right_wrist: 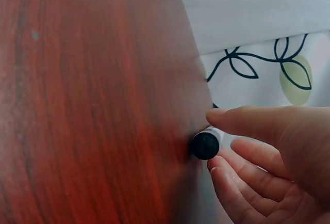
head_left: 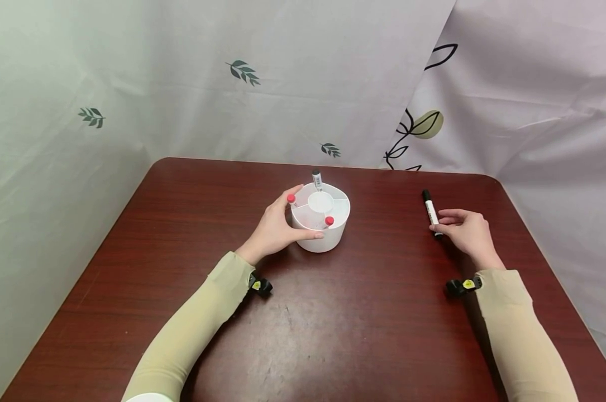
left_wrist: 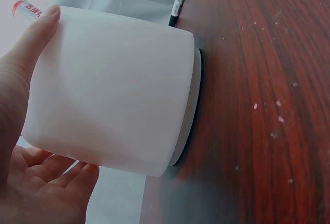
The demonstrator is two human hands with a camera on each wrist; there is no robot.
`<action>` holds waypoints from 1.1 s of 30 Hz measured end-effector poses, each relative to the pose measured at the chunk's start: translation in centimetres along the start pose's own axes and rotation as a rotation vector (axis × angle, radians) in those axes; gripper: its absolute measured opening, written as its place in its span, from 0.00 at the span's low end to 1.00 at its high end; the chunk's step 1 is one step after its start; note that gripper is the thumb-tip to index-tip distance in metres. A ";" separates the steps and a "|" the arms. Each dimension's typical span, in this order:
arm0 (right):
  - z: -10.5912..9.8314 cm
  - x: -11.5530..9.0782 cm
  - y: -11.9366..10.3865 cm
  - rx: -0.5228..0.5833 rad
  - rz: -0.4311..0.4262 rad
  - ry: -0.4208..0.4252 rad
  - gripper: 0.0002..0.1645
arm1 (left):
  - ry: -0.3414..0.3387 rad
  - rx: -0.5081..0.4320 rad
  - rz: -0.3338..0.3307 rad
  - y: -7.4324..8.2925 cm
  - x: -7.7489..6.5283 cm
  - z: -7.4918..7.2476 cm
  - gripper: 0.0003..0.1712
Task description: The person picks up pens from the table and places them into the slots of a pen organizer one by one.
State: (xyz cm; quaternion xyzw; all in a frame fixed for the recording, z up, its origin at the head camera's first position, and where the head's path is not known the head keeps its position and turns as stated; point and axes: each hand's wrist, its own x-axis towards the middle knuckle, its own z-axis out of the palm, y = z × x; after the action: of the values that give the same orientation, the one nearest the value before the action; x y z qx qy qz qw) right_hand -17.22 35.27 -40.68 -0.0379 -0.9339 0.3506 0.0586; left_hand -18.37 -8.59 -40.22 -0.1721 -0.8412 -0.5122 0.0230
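Note:
A round white pen holder (head_left: 328, 241) with divided compartments stands on the table. My left hand (head_left: 274, 226) grips it from the left, the thumb along its near wall and the fingers round the far side. Two red-capped markers (head_left: 329, 221) and a black-ended marker (head_left: 317, 179) stick up out of it. On the right, my right hand (head_left: 466, 229) pinches the near end of a white marker (head_left: 431, 213) with black ends between thumb and fingers. In the right wrist view, the black end (right_wrist: 205, 145) points toward the camera, close over the tabletop.
The dark red-brown wooden table (head_left: 373, 312) reaches back to a pale curtain (head_left: 182, 95) printed with leaves, which also runs along both sides. A black wrist camera (head_left: 261, 286) is strapped at my left sleeve and another wrist camera (head_left: 456, 287) at the right.

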 end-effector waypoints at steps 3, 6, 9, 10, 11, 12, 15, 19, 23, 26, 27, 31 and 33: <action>0.1 0.1 0.0 -0.023 -0.002 -0.004 0.26 | -0.001 0.000 -0.001 0.0 0.0 0.0 0.66; 0.1 0.1 -0.1 -0.032 0.004 -0.003 0.25 | -0.002 0.000 -0.002 0.0 0.1 0.0 0.66; 0.1 0.1 -0.1 -0.036 0.012 -0.003 0.25 | -0.002 0.000 -0.004 0.0 0.1 0.0 0.66; 0.1 0.1 -0.1 -0.034 0.015 -0.005 0.25 | -0.002 -0.001 -0.004 0.0 0.1 0.0 0.66; 0.1 0.1 -0.1 -0.033 0.018 -0.007 0.25 | -0.002 0.000 -0.004 0.1 0.0 0.0 0.66; 0.1 0.1 -0.1 -0.029 0.022 -0.010 0.24 | -0.001 0.000 -0.003 0.0 0.0 0.0 0.66; 0.1 0.1 -0.2 -0.029 0.028 -0.013 0.25 | 0.001 -0.002 -0.003 0.0 0.0 0.0 0.66; 0.0 0.0 -0.2 -0.036 0.028 0.002 0.23 | 0.003 -0.003 -0.005 0.0 0.0 0.0 0.66; -0.2 0.0 -0.4 -0.031 0.052 0.038 0.21 | 0.006 -0.003 -0.006 -0.1 0.0 0.1 0.65; -0.5 -0.1 -0.7 -0.001 0.071 0.071 0.21 | 0.006 -0.005 -0.003 0.0 0.0 0.1 0.65; -0.6 -0.1 -0.8 0.011 0.072 0.081 0.21 | 0.005 -0.004 -0.004 0.0 0.0 0.1 0.65; -0.9 -0.2 -1.4 0.075 0.057 0.105 0.20 | 0.003 -0.005 -0.005 0.0 0.0 0.0 0.65; -1.0 -0.3 -1.9 0.101 0.039 0.111 0.21 | 0.004 -0.004 -0.008 0.0 0.0 0.0 0.65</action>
State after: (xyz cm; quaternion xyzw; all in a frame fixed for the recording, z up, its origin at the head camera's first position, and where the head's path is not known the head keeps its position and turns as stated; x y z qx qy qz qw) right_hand -16.80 34.48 -38.74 -0.0725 -0.9094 0.3957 0.1053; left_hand -18.35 -8.57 -40.27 -0.1677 -0.8407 -0.5144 0.0220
